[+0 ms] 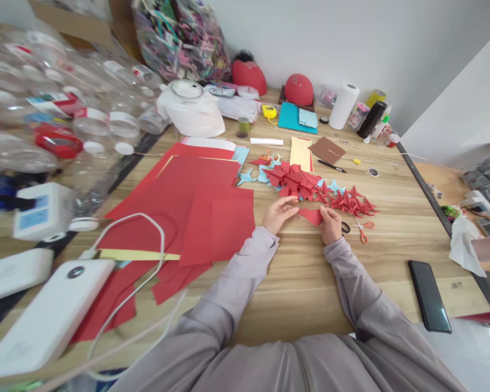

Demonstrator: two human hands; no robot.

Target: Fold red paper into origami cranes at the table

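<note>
Over the wooden table, my right hand [330, 224] pinches a small folded piece of red paper [311, 216] by its right end. The paper has a pointed, triangular shape. My left hand [281, 214] is beside the paper's left tip, fingers stretched and apart; whether a fingertip touches it I cannot tell. Just beyond both hands lies a pile of folded red paper pieces [296, 182], with red paper cranes [353, 202] at its right and a light blue crane [247, 177] at its left. Orange-handled scissors [363, 231] rest right of my right hand.
Large red paper sheets [196, 190] are stacked at left. White power banks [53, 316] with a cable and plastic bottles [122, 125] crowd the left side. A black phone [428, 295] lies at right. Farther back are a pen [332, 166], brown paper [327, 150] and a tape measure [269, 112].
</note>
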